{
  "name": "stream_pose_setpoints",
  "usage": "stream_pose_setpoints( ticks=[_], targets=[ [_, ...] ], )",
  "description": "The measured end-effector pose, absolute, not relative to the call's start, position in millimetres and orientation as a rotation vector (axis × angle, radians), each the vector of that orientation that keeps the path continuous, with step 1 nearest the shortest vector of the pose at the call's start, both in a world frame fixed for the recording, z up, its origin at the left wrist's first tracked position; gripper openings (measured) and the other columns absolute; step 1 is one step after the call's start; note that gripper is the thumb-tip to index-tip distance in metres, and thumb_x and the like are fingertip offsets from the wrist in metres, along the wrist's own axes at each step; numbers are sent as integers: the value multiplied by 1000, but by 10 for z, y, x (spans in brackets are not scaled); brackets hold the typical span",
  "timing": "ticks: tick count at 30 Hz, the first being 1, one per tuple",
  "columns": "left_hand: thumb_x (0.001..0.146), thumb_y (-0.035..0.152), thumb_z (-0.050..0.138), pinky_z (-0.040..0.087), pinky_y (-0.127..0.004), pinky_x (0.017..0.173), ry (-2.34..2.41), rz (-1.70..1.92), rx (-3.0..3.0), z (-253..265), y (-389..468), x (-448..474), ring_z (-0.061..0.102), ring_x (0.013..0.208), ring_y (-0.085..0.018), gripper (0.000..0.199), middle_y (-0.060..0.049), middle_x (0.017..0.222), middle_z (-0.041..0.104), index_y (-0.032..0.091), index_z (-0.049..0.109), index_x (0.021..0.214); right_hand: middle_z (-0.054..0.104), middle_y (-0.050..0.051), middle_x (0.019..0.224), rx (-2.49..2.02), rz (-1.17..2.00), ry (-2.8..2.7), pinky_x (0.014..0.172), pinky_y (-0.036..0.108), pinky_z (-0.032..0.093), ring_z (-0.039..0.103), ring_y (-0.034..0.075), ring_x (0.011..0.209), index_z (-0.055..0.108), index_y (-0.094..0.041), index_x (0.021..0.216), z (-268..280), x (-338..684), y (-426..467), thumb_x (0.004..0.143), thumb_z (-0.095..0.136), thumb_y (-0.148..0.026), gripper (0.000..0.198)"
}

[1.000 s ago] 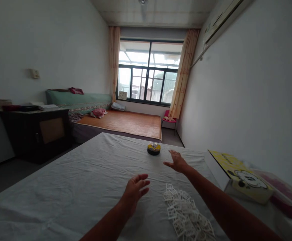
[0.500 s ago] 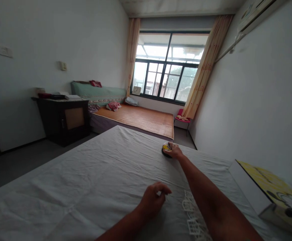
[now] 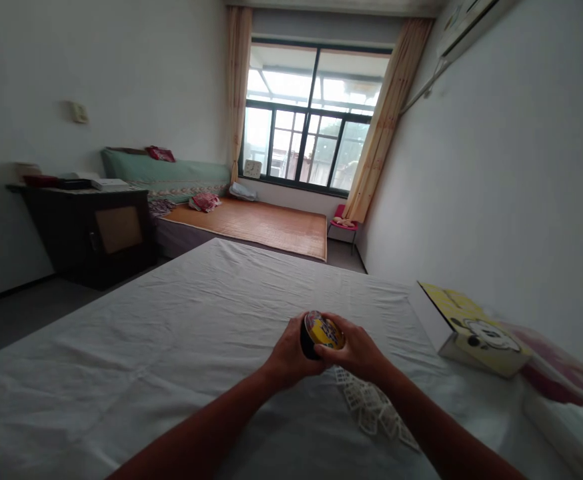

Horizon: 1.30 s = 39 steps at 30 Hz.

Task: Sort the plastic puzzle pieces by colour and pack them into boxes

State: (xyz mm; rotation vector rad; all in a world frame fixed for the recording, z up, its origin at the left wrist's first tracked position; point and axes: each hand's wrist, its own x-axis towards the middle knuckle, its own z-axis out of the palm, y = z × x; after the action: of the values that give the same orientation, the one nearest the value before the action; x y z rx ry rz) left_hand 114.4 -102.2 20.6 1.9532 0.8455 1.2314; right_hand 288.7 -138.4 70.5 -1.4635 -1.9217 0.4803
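A small round tin (image 3: 325, 331) with a printed yellow lid and dark side is held tilted between my two hands, above the white-covered table (image 3: 171, 320). My left hand (image 3: 287, 357) wraps around its dark side from the left. From the right, my right hand (image 3: 351, 343) grips the lid edge, thumb across the front and fingers over the top. The lid appears to be on the tin. Below my right wrist lies a loose spread of small white pieces with grid patterns (image 3: 366, 403), partly covered by the forearm.
On the right stand a yellow and white box (image 3: 471, 327) with a cartoon print and a pinkish plastic-wrapped item (image 3: 561, 363). Beyond the table are a bed with a woven mat (image 3: 266, 223), a dark cabinet (image 3: 86, 227) and a red chair (image 3: 344, 223).
My right hand has brought the tin from the table's far side back toward me. My left hand has risen and now holds the tin too. The view has shifted right.
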Motion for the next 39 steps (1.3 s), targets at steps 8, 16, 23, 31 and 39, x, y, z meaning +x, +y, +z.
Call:
stream_pose_setpoints(
  ticks=[8, 16, 23, 31, 39],
  targets=[
    [48, 28, 83, 42, -42, 101, 663, 1021, 2129, 299, -1100, 1085, 50, 116, -28, 93, -10, 125, 52, 20, 39, 129, 65, 6, 117, -1380, 722, -1905, 89, 35, 49, 60, 23, 106, 55, -23, 126, 785, 3318, -1610, 75, 63, -50, 58],
    [54, 32, 80, 36, -45, 106, 868, 928, 2040, 222, -861, 936, 44, 123, -31, 96, -14, 131, 45, 16, 32, 135, 57, 18, 125, -2307, 44, -1604, 97, 51, 37, 49, 36, 118, 58, -17, 122, 292, 4553, -1730, 65, 69, -48, 66],
    [55, 34, 80, 36, -45, 106, 848, 872, 2061, 131, -814, 923, 46, 123, -30, 95, -14, 130, 47, 16, 33, 135, 30, 11, 151, -1859, 134, -2116, 107, 49, 27, 25, 33, 138, 38, -32, 141, 185, 3738, -1943, 62, 68, -64, 90],
    [53, 37, 82, 36, -45, 106, 848, 861, 2059, 76, -786, 906, 44, 124, -31, 100, -15, 133, 44, 15, 32, 136, 44, 9, 142, -1853, 105, -2187, 97, 50, 36, 39, 33, 127, 49, -36, 132, 180, 3463, -1651, 71, 66, -51, 65],
    [51, 38, 83, 36, -45, 106, 840, 843, 2043, 97, -792, 902, 44, 124, -32, 102, -14, 132, 45, 18, 33, 137, 61, 4, 108, -1738, 78, -2052, 85, 34, 44, 55, 23, 102, 57, -27, 108, 160, 3401, -1505, 76, 61, -35, 34]
  ],
)
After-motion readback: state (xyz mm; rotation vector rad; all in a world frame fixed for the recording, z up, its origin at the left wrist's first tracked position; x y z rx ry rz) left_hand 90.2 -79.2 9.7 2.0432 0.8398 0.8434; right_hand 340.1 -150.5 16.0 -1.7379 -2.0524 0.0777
